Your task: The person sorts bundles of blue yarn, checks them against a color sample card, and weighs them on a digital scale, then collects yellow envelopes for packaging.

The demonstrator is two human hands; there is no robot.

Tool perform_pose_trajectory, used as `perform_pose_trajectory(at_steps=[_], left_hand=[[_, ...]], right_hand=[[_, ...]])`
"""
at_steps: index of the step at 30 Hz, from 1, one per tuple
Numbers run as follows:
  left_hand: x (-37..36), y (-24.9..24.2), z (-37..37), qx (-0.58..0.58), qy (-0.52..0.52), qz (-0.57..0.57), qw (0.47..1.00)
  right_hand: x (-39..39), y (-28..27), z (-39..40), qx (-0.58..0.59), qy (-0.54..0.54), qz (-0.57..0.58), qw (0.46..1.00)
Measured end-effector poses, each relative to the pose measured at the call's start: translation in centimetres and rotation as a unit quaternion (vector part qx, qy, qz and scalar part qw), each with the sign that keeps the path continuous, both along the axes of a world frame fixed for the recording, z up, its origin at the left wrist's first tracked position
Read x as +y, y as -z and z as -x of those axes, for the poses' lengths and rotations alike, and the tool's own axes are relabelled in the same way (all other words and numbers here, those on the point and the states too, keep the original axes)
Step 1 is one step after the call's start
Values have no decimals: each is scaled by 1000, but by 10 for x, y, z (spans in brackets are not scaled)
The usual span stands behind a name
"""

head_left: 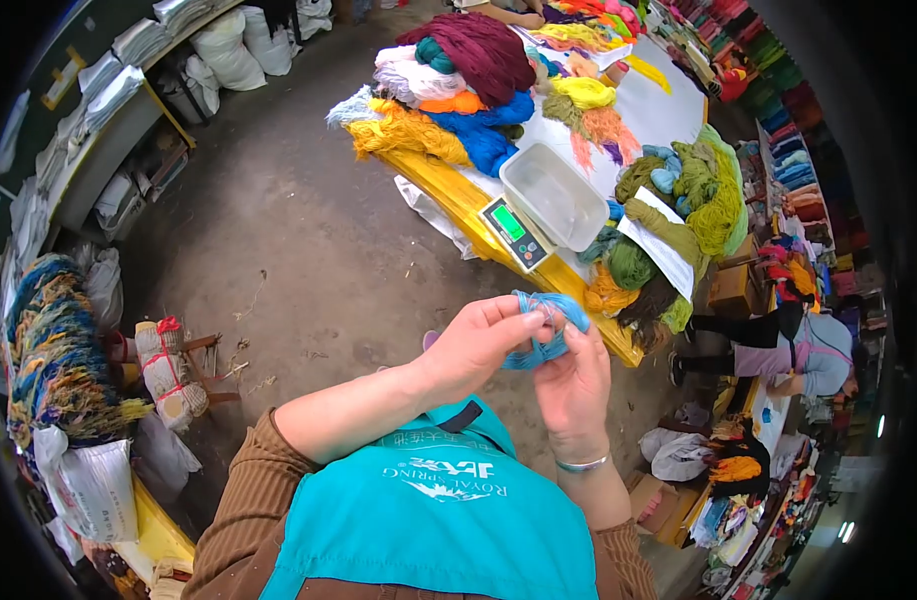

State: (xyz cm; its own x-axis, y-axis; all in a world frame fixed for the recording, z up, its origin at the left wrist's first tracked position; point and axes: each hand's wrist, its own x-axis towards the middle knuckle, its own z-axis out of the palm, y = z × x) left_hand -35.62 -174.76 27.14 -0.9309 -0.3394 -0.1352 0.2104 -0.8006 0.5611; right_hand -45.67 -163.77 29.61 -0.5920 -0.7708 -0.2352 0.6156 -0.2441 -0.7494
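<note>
Both hands are raised in front of my turquoise apron, with a small looped skein of light blue yarn (546, 352) between them. My left hand (486, 342) pinches the loop at its left side, thumb and fingertips together. On the right side of the same yarn, my right hand (575, 385) has its fingers closed round it; a bracelet is on that wrist. Just beyond the hands, at the table's edge, is a digital scale (516, 234) with a lit green display. A translucent plastic tub (555, 195) sits on the scale.
Heaped yarn skeins, maroon (478, 55) and green (693, 185) among them, lie on the yellow-edged table (433, 190). A paper sheet (658, 240) rests on the green pile. Yarn bundles (63, 350) stand at left. Another person (813, 345) bends over a table at right.
</note>
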Motion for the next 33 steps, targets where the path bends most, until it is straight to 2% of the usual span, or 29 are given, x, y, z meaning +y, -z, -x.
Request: perform_pose_trajectory(at_steps=[5,7,8,9,10,11,13,14,16,18,20,21,22,23,24,25,26,27,28,29,30,32,33], left_hand=[[-2,6,-7,26,-25,-13,999],[-12,3,-14,58,-24,-38,997],[-18,7,-24,38,-37,-76,996],[-26,15,-37,18,-50,-115,992],[-37,34,-49,90,-42,-170,980],[-49,44,-69,70,-60,-188,978],[-73,70,-114,26,-133,-210,968],[-83,91,-139,4,-189,-213,958],[-102,135,-198,-10,-272,-230,934],[-119,185,-269,-78,-359,-218,904],[-127,233,-343,-128,-422,-224,869],[-130,247,-377,-171,-462,-244,835],[-134,275,-421,-213,-487,-211,820],[-133,284,-454,-221,-510,-205,806],[-130,279,-476,-301,-551,-174,758],[-128,284,-508,-304,-570,-176,743],[-128,296,-543,-403,-614,-115,669],[-128,290,-571,-446,-646,-130,606],[-128,304,-621,-488,-654,-80,573],[-126,302,-661,-550,-656,-82,510],[-128,308,-682,-694,-637,88,323],[-120,262,-681,-884,-375,200,194],[-123,276,-695,-814,-495,207,224]], right_hand=[[-6,6,-7,78,-1,-39,996],[-7,9,-1,-20,18,32,999],[-10,5,5,-119,35,46,991],[-8,5,13,-155,19,94,983],[-6,4,22,-191,3,141,971],[-7,-11,25,-213,15,134,968],[15,-14,57,-163,-18,138,977],[21,-22,69,-107,41,94,989],[40,-34,101,-65,108,82,989],[63,-39,142,-26,78,119,989],[85,-45,182,9,92,104,990],[96,-46,204,21,92,102,990],[106,-48,225,42,123,82,988],[112,-50,243,70,158,60,983],[114,-56,255,94,222,15,971],[114,-63,266,117,284,-31,951],[115,-69,277,168,329,-74,927],[119,-74,290,217,372,-116,895],[126,-80,305,217,393,-119,885],[130,-87,311,240,392,-125,879],[132,-97,313,262,390,-131,873],[114,-121,289,299,353,-122,878],[103,-133,275,319,328,-110,882]])
